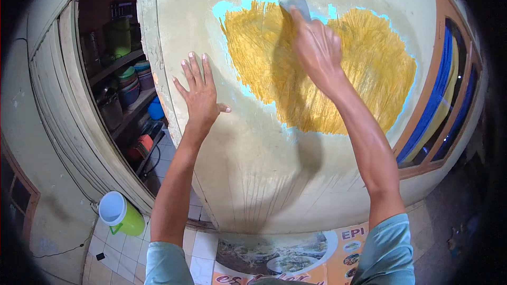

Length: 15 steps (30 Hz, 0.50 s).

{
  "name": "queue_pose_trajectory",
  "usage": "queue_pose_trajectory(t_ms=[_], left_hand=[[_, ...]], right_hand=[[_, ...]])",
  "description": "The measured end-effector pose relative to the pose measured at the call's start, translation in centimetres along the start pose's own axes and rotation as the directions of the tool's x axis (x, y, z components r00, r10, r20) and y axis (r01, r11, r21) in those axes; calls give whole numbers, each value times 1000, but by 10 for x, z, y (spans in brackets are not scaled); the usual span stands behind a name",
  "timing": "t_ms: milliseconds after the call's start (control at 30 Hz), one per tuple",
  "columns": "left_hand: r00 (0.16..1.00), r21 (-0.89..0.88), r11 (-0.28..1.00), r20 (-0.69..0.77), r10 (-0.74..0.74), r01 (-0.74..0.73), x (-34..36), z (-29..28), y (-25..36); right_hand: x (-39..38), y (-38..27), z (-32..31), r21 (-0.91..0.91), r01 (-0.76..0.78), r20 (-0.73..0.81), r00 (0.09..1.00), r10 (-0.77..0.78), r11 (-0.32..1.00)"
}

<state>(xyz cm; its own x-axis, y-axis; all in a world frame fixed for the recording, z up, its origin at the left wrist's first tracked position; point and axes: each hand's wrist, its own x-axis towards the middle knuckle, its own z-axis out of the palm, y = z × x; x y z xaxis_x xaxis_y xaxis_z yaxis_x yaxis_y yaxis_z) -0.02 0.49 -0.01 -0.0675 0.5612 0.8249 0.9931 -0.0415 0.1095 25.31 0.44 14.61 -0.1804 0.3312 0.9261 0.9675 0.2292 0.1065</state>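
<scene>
My right hand (318, 47) grips a flat grey scraper (297, 7), its blade against the wall at the upper edge of a large scraped patch (369, 68). That patch is yellow-brown and streaked, with a ragged rim of bright turquoise paint (227, 8) around it. Pale cream paint (248, 153) covers the wall beyond the rim. To the left of the patch, my left hand (200, 92) lies flat on the painted wall with its fingers spread, holding nothing.
Left of the wall, a doorway opens on shelves (132, 106) with stacked tubs. A green bucket (127, 216) with a pale lid stands on the tiled floor. At right is a wood-framed window (441, 89) with blue curtains. A printed banner (338, 253) lies below me.
</scene>
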Motion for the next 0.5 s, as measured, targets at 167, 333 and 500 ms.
queue_pose_trajectory(t_ms=[167,333,500], left_hand=[[1000,-4,1000,-20,9,-9,-2,-1,-4],[1000,37,999,0,-3,3,-1,-1,-1],[999,-7,1000,-29,17,-17,-6,3,-4]], right_hand=[[25,-8,-2,14,154,-128,980,-151,988],[-6,-2,6,-46,52,-98,994,-57,998],[17,-11,-4,22,65,-30,998,-64,998]])
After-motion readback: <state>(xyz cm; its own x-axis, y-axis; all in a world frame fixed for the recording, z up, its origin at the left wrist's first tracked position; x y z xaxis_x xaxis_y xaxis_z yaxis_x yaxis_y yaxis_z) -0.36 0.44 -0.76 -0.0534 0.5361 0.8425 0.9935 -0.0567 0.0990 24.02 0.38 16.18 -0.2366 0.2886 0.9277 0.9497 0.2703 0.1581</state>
